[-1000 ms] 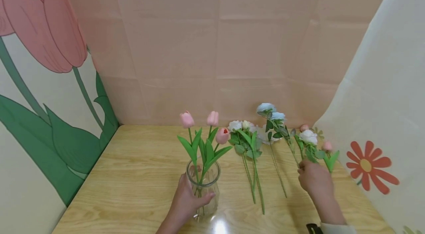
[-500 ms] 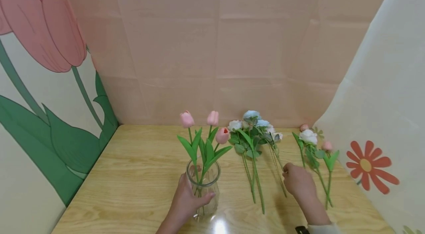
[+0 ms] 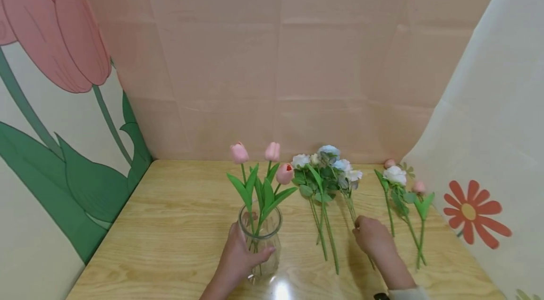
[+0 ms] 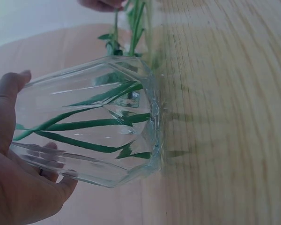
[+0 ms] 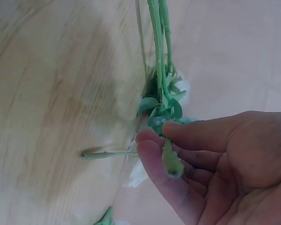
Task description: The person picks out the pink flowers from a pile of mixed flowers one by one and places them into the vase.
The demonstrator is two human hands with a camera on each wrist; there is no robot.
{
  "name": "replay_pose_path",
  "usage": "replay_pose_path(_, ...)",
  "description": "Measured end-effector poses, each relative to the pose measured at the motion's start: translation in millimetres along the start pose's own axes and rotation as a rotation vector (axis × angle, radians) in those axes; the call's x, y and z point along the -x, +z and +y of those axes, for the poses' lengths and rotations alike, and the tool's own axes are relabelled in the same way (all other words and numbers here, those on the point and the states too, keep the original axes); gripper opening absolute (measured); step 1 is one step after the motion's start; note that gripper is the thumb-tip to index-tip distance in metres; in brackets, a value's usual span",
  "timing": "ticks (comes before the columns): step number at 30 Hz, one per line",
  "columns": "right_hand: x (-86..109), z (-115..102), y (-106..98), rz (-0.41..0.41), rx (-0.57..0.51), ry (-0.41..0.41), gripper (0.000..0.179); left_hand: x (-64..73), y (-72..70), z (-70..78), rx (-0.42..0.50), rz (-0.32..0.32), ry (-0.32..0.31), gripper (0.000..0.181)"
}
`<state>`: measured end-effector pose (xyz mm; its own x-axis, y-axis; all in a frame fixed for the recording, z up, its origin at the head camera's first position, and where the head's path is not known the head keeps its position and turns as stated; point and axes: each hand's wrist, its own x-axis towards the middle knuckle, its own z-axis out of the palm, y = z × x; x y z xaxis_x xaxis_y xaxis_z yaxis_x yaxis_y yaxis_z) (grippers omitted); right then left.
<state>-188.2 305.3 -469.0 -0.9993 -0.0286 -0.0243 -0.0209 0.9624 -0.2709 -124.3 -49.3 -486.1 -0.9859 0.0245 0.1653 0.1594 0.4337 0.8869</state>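
Observation:
My left hand (image 3: pixel 244 257) grips a clear glass vase (image 3: pixel 272 262), fingers and thumb around its side. Three pink tulips (image 3: pixel 239 153) with green leaves stand in it, their stems (image 4: pixel 84 125) showing through the glass in the left wrist view. Right of the vase, my right hand (image 3: pixel 376 241) pinches the stem (image 5: pixel 171 161) of a blue flower (image 3: pixel 329 150) between thumb and fingertips. Its blue heads overlap a bunch of white flowers (image 3: pixel 301 160) and green leaves lying on the table, with several bare stems pointing toward me.
Farther right on the wooden table (image 3: pixel 178 224) lie a white rose (image 3: pixel 395 175) and pink tulips (image 3: pixel 418 187) with crossed stems. A pink cloth (image 3: pixel 276 64) hangs behind the table, and printed flower sheets stand at both sides.
The right hand has carried the blue flower leftward, from beside the right-hand flowers to the white bunch, and come a little nearer to me. The left hand and vase have stayed put.

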Motion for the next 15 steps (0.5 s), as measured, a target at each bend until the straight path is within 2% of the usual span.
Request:
replay_pose_path(6,-0.9,2.2,0.0,-0.029,0.014,0.013,0.024,0.5,0.4,1.0,0.003,0.001,-0.002,0.095)
replay_pose_path(15,-2.3,8.3,-6.8,-0.080,-0.009,0.075,0.036,-0.1,-0.3,-0.4,-0.005,-0.004,0.002,0.102)
